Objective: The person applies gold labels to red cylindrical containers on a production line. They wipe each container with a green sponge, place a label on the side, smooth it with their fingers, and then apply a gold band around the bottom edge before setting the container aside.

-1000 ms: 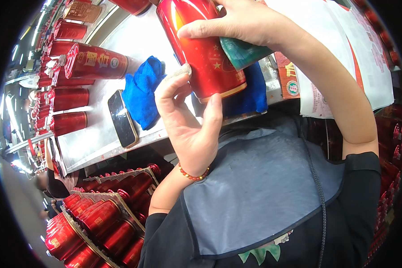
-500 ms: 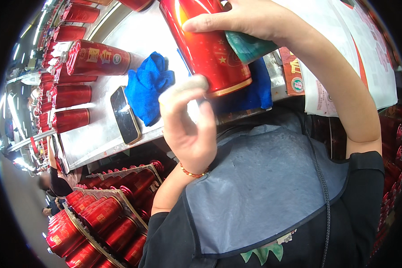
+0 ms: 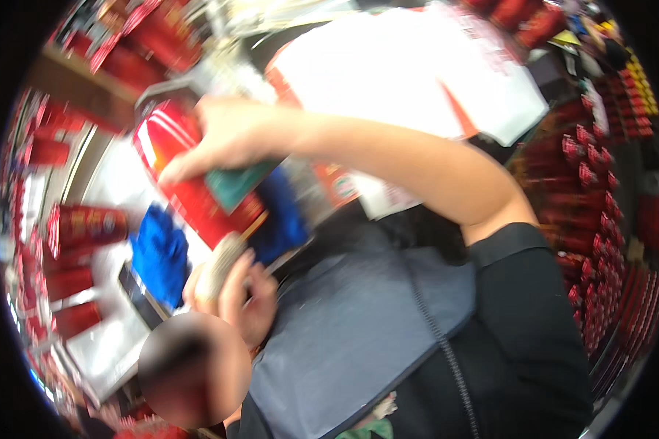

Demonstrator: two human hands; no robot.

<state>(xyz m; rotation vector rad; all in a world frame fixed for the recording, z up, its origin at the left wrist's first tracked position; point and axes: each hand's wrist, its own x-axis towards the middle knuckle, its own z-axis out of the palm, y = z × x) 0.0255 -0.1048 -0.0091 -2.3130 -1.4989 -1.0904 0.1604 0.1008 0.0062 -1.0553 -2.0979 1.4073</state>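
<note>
My right hand (image 3: 231, 135) grips a glossy red bottle (image 3: 201, 216), tilted with its gold-rimmed base toward me. A folded green cloth-like pad (image 3: 234, 186) is pressed between that hand and the bottle's side. At the base is my left hand (image 3: 245, 296), its fingers curled; a finger with a pale cover touches the bottle's lower end. Motion smears the finer finger positions. Under and beside the bottle lies a blue cloth (image 3: 282, 219). Another blue cloth (image 3: 159, 256) sits crumpled to the left, partly over a dark phone (image 3: 140, 298).
Several red bottles (image 3: 88, 228) stand along the left of the metal table (image 3: 106, 351). A pile of white and red printed bags (image 3: 388, 80) lies at the far side. Stacked rows of red bottles (image 3: 600, 256) fill the right side. Much of this is blurred.
The view has swung round to the right, bringing in more of the bags and the stacked bottles. Bottle and hands appear further left and lower; my right hand keeps its grip on the bottle.
</note>
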